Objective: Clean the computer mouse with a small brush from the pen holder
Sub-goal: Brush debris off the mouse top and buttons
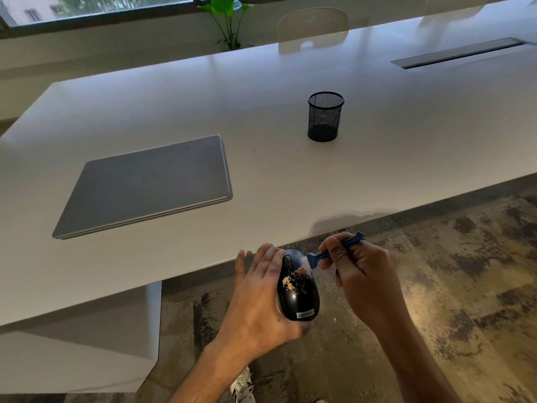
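A glossy black computer mouse (299,298) with tan crumbs and dust on its back is held off the table's front edge, over the floor, by my left hand (261,295), which wraps its left side. My right hand (360,269) pinches a small blue brush (322,254); its pale bristles touch the mouse's front right, near the buttons. The brush's forked blue end sticks out above my knuckles. A black mesh pen holder (325,116) stands upright farther back on the table, and I see nothing in it.
A closed grey laptop (148,184) lies on the white table (290,175) to the left. A cable slot (459,52) runs along the far right. A white chair (313,26) and a green plant (229,18) stand behind. Mottled carpet (453,271) lies below.
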